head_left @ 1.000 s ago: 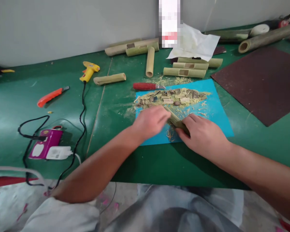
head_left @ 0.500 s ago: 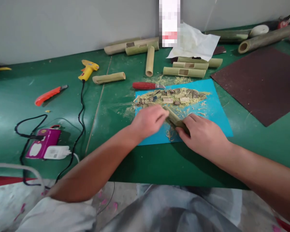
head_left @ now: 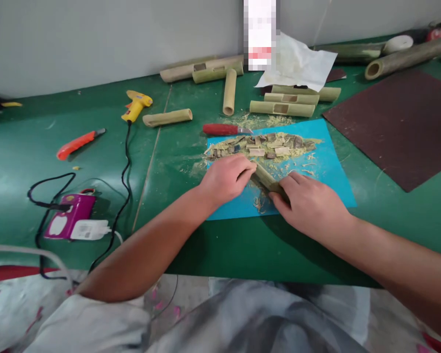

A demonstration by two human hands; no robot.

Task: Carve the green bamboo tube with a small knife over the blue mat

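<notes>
A short green bamboo piece [head_left: 265, 177] lies tilted on the blue mat [head_left: 327, 166], held from both sides. My right hand [head_left: 310, 206] wraps round its near end. My left hand [head_left: 226, 179] is closed with fingertips pressed against the piece's far end; whether it holds a tool is hidden. A heap of bamboo chips and shavings [head_left: 262, 145] lies on the mat just beyond the hands. A red-handled knife [head_left: 224, 129] rests at the mat's far edge.
Several cut bamboo tubes [head_left: 282, 108] lie toward the wall, with white paper [head_left: 297, 63]. A dark sandpaper sheet [head_left: 397, 117] is at right. A yellow glue gun [head_left: 135, 105], an orange utility knife [head_left: 77, 144], a purple device [head_left: 71, 221] and black cords are at left.
My left hand has drawn slightly back toward me and its fingers have curled tighter against the bamboo piece. The right hand keeps its hold.
</notes>
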